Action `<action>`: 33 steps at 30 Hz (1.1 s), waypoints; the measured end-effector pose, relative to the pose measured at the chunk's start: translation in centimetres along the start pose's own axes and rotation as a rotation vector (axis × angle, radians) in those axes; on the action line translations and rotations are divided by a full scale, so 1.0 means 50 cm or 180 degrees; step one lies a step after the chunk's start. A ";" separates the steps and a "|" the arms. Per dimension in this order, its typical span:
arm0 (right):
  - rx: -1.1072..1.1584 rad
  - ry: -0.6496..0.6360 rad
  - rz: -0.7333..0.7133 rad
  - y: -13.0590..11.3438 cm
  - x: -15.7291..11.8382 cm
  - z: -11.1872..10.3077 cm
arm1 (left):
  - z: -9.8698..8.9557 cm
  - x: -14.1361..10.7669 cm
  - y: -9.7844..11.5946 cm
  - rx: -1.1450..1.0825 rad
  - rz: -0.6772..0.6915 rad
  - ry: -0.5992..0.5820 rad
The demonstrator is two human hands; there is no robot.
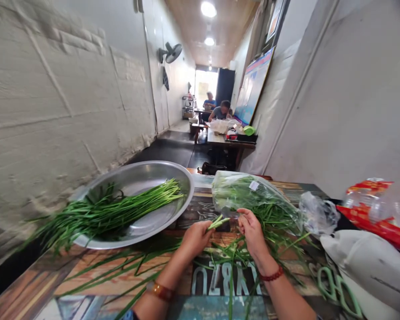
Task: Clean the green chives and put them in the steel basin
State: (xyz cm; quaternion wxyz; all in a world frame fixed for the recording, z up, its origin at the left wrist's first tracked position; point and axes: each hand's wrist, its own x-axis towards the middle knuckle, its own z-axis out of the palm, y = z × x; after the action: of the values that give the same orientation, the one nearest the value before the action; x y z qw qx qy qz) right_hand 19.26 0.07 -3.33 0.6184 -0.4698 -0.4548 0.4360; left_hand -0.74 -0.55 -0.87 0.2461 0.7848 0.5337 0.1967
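Green stalks (pixel 219 222) in L grip (pixel 197 238) (snug), R grip (pixel 251 232) half-curled

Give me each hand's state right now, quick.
Left hand: closed, holding a few chive stalks.
Right hand: fingers curled near the stalks' pale ends; whether it pinches anything cannot be told.

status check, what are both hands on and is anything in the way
Left hand grips green stalks. Right hand close by, grip unclear. Loose leaves strewn beneath, apparently not blocking the stalks.
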 end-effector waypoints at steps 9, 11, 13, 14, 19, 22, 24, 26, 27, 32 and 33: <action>-0.1463 -0.0126 -0.1161 -0.009 -0.018 -0.002 | 0.001 -0.008 0.014 0.0581 -0.0070 -0.0210; -0.1851 -0.0397 -0.1771 -0.022 -0.037 0.007 | 0.006 -0.010 0.015 0.0695 -0.0025 -0.0286; -0.2181 -0.0745 -0.2315 -0.034 -0.055 0.021 | 0.014 -0.012 0.014 0.0730 0.0022 -0.0328; -0.2344 -0.0940 -0.2518 -0.038 -0.063 0.029 | 0.018 -0.012 0.013 0.0700 0.0062 -0.0328; -0.3089 -0.1335 -0.2587 -0.030 -0.061 0.052 | 0.024 -0.009 0.011 0.0392 0.0294 -0.0285; -0.3069 -0.0900 -0.2123 -0.026 -0.033 0.022 | 0.010 -0.008 0.015 0.0181 0.0289 -0.0276; -0.2629 -0.0345 -0.1775 -0.025 -0.011 -0.012 | 0.000 -0.003 0.014 -0.0257 0.0332 -0.0140; -0.2176 0.0291 -0.1306 -0.022 0.006 -0.041 | -0.006 0.006 0.010 -0.0773 0.0511 -0.0005; -0.1955 0.0379 -0.1060 -0.021 0.011 -0.049 | -0.007 0.010 0.009 -0.0961 0.0569 0.0034; -0.0806 -0.0275 -0.0526 -0.031 -0.011 -0.022 | -0.010 0.010 0.013 -0.1370 0.0581 -0.0090; -0.0686 -0.0464 -0.0528 -0.035 -0.021 -0.010 | -0.010 0.008 0.015 -0.1442 0.0578 -0.0102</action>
State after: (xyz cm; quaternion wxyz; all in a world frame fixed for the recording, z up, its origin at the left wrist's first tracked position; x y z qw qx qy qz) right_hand 19.74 -1.33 -1.88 0.5636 -0.4613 -0.5799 0.3651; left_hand -0.33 -0.31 0.00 0.4055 0.7574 0.3992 0.3202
